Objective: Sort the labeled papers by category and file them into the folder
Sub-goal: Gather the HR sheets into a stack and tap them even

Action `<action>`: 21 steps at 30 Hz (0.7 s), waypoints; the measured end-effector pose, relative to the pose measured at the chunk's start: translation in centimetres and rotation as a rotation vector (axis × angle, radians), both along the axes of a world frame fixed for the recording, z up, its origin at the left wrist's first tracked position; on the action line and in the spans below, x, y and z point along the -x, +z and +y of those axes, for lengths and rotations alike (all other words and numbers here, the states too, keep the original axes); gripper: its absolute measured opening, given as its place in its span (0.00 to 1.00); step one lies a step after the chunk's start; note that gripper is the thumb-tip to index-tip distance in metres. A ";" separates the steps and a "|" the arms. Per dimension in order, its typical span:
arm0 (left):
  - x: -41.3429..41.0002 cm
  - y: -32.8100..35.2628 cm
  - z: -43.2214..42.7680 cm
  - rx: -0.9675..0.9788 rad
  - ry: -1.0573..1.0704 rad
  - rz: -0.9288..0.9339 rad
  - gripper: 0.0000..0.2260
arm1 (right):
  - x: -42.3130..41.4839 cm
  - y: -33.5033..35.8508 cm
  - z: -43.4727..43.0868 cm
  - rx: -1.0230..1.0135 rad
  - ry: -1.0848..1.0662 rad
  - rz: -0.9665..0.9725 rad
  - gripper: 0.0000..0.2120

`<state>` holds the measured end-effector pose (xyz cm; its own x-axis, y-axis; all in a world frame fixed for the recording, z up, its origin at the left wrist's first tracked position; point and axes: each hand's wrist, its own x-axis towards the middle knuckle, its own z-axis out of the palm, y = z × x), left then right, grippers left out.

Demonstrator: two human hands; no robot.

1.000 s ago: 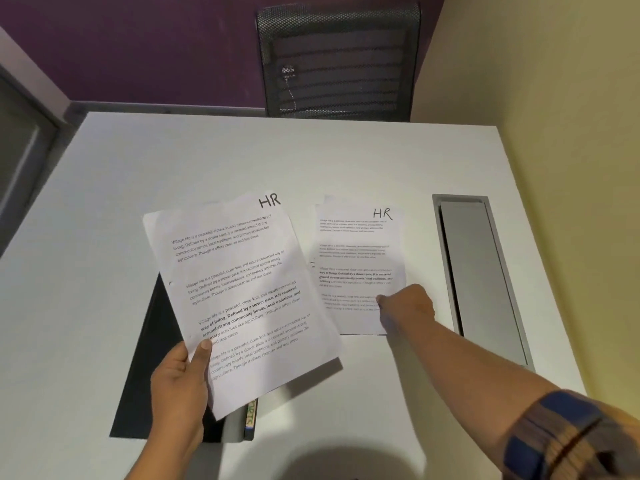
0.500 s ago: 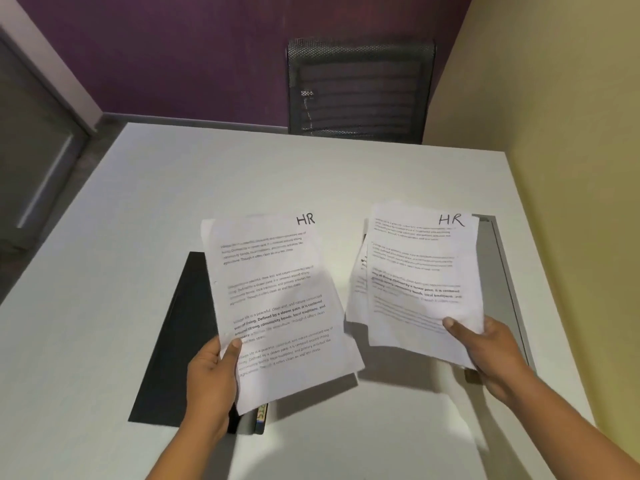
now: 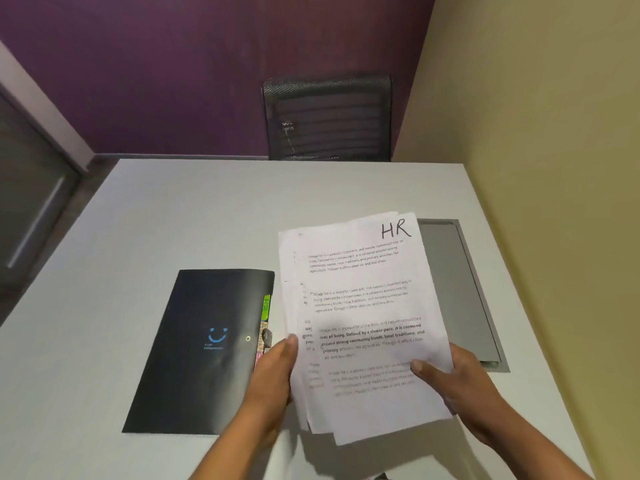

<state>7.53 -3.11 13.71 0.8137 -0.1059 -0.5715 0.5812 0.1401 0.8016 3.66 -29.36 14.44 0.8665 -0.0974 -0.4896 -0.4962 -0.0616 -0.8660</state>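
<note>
HR papers | left fingers pinch left edge | right fingers pinch lower right edge

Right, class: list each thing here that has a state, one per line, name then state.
HR papers: one uneven stack, held off the table.
Black folder: closed, flat on the table.
Left hand: grips the stack's left edge.
Right hand: grips the stack's lower right, thumb on top.
Cable hatch: lid shut.

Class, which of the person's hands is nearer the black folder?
Left. The left hand is at the right edge of the black folder; the right hand lies beyond the HR papers.
</note>
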 end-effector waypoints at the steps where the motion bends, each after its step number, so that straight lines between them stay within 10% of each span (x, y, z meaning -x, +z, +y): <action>1: -0.1 0.1 0.1 0.020 0.014 0.005 0.18 | 0.3 0.1 -0.3 0.007 -0.001 0.005 0.09; 21: -0.2 0.5 -2.4 -0.019 0.078 -0.225 0.14 | 5.8 -1.4 -6.4 0.196 -0.303 -0.058 0.08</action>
